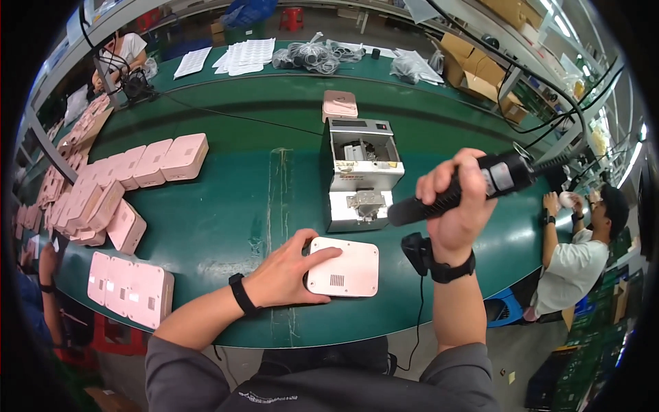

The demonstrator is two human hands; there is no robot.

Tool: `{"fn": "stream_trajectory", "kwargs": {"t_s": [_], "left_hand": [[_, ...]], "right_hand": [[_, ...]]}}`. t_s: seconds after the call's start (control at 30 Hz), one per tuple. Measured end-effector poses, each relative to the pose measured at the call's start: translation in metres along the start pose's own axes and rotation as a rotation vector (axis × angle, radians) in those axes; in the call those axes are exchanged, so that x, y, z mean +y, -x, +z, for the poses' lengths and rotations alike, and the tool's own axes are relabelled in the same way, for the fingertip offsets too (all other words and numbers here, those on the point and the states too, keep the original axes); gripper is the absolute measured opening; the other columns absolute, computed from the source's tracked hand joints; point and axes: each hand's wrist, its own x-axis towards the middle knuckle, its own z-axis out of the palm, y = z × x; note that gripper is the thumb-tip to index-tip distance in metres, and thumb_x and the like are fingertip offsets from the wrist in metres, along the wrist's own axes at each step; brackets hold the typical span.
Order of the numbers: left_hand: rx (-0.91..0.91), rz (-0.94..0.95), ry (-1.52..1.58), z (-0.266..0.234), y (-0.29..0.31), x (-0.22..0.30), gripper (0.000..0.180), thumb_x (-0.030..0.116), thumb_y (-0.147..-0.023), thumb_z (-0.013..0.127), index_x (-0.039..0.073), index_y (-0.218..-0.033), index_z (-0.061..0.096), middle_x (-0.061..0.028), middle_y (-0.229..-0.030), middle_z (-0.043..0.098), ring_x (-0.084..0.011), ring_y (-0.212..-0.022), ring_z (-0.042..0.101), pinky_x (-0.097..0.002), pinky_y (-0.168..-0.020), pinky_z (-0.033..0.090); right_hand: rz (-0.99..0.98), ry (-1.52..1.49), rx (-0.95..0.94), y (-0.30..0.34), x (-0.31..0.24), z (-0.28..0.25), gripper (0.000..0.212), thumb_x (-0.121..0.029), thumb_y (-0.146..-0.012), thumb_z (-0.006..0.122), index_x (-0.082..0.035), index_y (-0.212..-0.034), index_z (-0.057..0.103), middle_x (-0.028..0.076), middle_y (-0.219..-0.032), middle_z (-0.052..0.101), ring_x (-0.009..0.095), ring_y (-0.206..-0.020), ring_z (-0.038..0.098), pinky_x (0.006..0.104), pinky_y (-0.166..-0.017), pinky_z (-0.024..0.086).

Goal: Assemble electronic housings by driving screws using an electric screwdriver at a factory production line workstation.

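Observation:
A pale pink plastic case point(353, 271) with rounded corners lies flat on the green table in front of me. Small holes mark its corners, and a vent grid shows on its upper face. My left hand point(288, 271) grips the case by its left side, with the index finger stretched over the top. Raised to the right, my right hand point(460, 199) is wrapped round a black corded electric screwdriver point(504, 175). The tool is tilted, its cord end up to the right; I cannot make out a bit. Beyond the case stands a grey metal screw feeder point(364, 175).
Pink cases stand in a row point(182, 158) and a pile at the left, with another group point(130, 288) near the front edge. One pink case point(340, 103) sits behind the feeder. Bagged cables point(316, 55) lie at the back. A co-worker point(576, 254) sits at the right; others are at the left.

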Motion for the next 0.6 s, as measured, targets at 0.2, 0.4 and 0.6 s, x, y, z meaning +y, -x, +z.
{"fn": "stream_trajectory", "kwargs": {"t_s": [0.2, 0.4, 0.6], "left_hand": [[0.005, 0.021, 0.042, 0.005, 0.000, -0.004, 0.080, 0.034, -0.063, 0.088, 0.020, -0.134, 0.054, -0.0204, -0.129, 0.043, -0.0402, -0.113, 0.054, -0.0439, -0.094, 0.051], [0.090, 0.015, -0.022, 0.009, 0.004, 0.002, 0.079, 0.033, -0.064, 0.086, 0.016, -0.134, 0.054, -0.0230, -0.126, 0.043, -0.0414, -0.110, 0.054, -0.0455, -0.093, 0.050], [0.091, -0.009, -0.067, 0.010, 0.004, 0.003, 0.079, 0.033, -0.064, 0.085, 0.014, -0.134, 0.054, -0.0241, -0.126, 0.043, -0.0413, -0.110, 0.054, -0.0447, -0.093, 0.049]], "right_hand": [[-0.005, 0.187, -0.038, -0.015, 0.026, 0.018, 0.013, -0.015, -0.092, 0.057, -0.004, -0.095, 0.051, 0.007, -0.063, 0.052, 0.018, -0.047, 0.049, 0.0331, -0.047, 0.044], [0.060, 0.265, -0.088, 0.000, 0.014, 0.006, 0.013, -0.015, -0.091, 0.057, -0.004, -0.094, 0.051, 0.008, -0.061, 0.051, 0.018, -0.047, 0.049, 0.0332, -0.047, 0.044], [0.064, 0.193, -0.060, 0.013, 0.005, -0.004, 0.015, -0.019, -0.092, 0.055, -0.005, -0.093, 0.050, 0.008, -0.062, 0.051, 0.017, -0.046, 0.047, 0.0335, -0.047, 0.044]]}}
